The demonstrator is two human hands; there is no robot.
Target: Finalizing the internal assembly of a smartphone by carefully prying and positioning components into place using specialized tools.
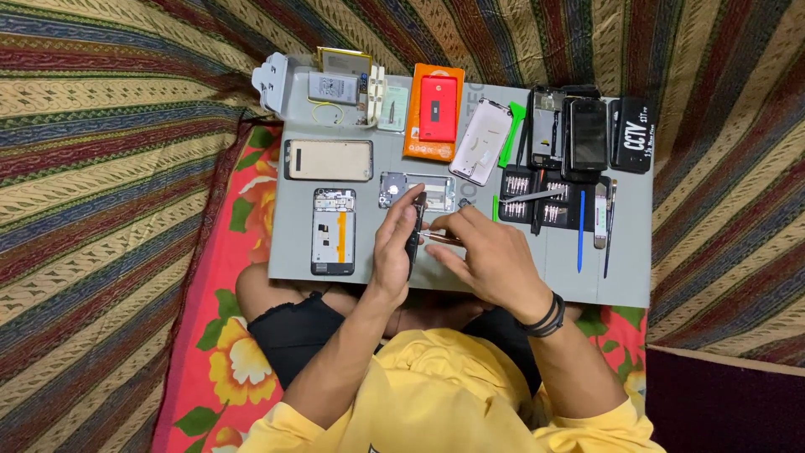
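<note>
**Hands over a dark part at mat's near edge**

Left hand (394,247) raised on its edge above the grey mat (289,252), fingers curled and closed round a slim dark part (415,231) held upright. Right hand (490,256) lying palm-down just beside it, fingertips pinched shut on thin metal tweezers (440,239) whose tip points toward the dark part. Black bands round the right wrist (545,317). Both forearms coming up from a yellow sleeve and shirt at the bottom.

Orange rectangular package (412,126) at the mat's far edge, bearing a red phone shell (438,107). Clear blister pack (281,84) at the far left corner, with a grey battery (333,87) on it. Small black case with white lettering (631,134) at the far right. Open black tray of screwdriver bits (537,201) right of the hands. Opened phone body (334,231) and beige back cover (329,159) left of them. Silver frame piece (436,189) just beyond the fingers.
</note>
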